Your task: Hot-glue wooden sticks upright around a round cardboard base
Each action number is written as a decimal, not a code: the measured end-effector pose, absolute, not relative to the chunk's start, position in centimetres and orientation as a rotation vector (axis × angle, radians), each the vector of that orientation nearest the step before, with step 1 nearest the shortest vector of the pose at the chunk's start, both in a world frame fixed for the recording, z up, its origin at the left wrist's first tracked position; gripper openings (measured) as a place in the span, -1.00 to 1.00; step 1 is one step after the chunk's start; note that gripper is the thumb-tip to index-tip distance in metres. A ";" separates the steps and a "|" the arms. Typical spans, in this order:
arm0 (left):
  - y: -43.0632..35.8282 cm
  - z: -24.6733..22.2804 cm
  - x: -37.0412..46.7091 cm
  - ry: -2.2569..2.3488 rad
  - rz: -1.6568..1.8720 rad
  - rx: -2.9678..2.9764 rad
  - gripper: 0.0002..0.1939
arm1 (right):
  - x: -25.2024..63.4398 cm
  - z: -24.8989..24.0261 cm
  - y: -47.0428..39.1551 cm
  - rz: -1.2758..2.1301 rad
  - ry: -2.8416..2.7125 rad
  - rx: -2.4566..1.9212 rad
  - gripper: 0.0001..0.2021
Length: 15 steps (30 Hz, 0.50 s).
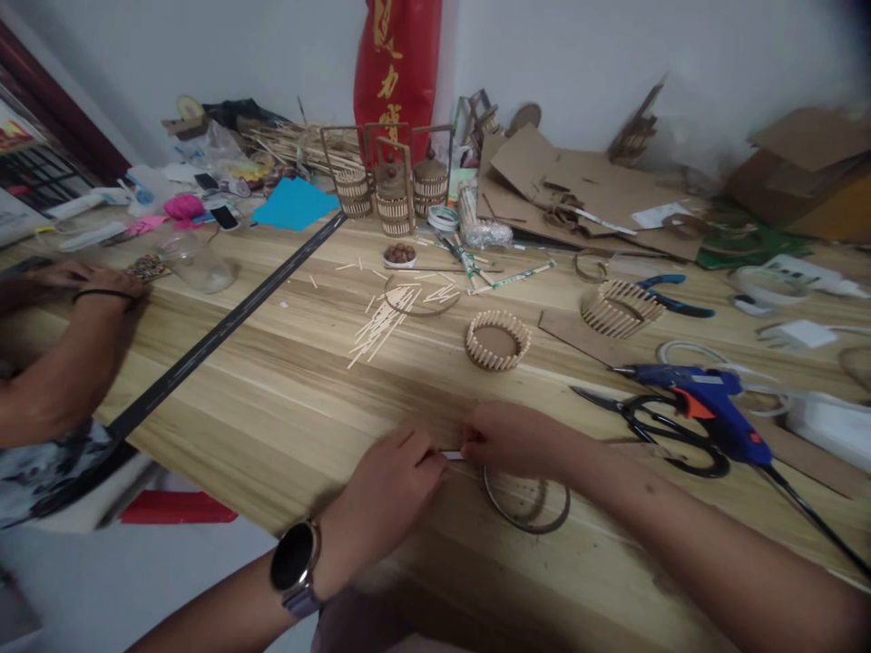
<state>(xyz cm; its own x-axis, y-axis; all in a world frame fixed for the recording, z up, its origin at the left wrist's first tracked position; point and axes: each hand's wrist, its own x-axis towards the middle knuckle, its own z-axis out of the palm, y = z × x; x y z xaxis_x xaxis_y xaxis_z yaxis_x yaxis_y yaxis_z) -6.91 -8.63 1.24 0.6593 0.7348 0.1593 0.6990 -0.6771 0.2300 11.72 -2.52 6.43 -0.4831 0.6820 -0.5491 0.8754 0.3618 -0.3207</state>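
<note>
A thin pale strip (pixel 455 455) spans the short gap between my two hands, low over the near part of the table. My left hand (pixel 398 472), with a watch on its wrist, pinches one end. At the other end my right hand (pixel 502 439) is closed with its fingers curled; they hide that end. Partly under my right hand and forearm lies a thin brown ring (pixel 527 528), flat on the wood. Beyond my hands stands a small round basket (pixel 498 341) of short upright sticks on a brown base.
To the right lie black-handled scissors (pixel 663 426), a blue glue gun (pixel 714 399), pliers (pixel 673 295) and another stick ring (pixel 621 310). Loose sticks (pixel 385 322) are scattered mid-table. Finished lidded baskets (pixel 395 195) stand behind. A co-worker's arms (pixel 74 336) rest at the left.
</note>
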 end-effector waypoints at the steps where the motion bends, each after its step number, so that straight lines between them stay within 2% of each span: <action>1: -8.9 1.3 -6.8 1.160 0.415 2.737 -0.83 | 11.8 6.3 -2.5 -0.845 2.307 1.376 -0.75; 4: -9.6 1.1 -6.4 1.050 0.563 2.792 -0.84 | 11.9 6.0 -2.5 -0.863 2.315 1.379 -0.75; 9: -10.6 0.3 -5.8 0.994 0.587 2.920 -0.83 | 12.2 5.4 -2.3 -0.949 2.316 1.399 -0.78; 15: -10.8 0.2 -5.3 1.069 0.572 2.961 -0.85 | 13.4 5.8 -2.2 -1.249 2.176 1.404 -0.68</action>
<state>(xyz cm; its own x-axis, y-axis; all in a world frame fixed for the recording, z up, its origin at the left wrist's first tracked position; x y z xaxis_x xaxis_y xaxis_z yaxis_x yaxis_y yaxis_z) -5.30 -10.83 0.17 0.7131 0.6074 0.3500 0.6281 -0.7753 0.0658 13.42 -2.15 5.80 -0.4959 0.6116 -0.6164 0.8408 0.1606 -0.5171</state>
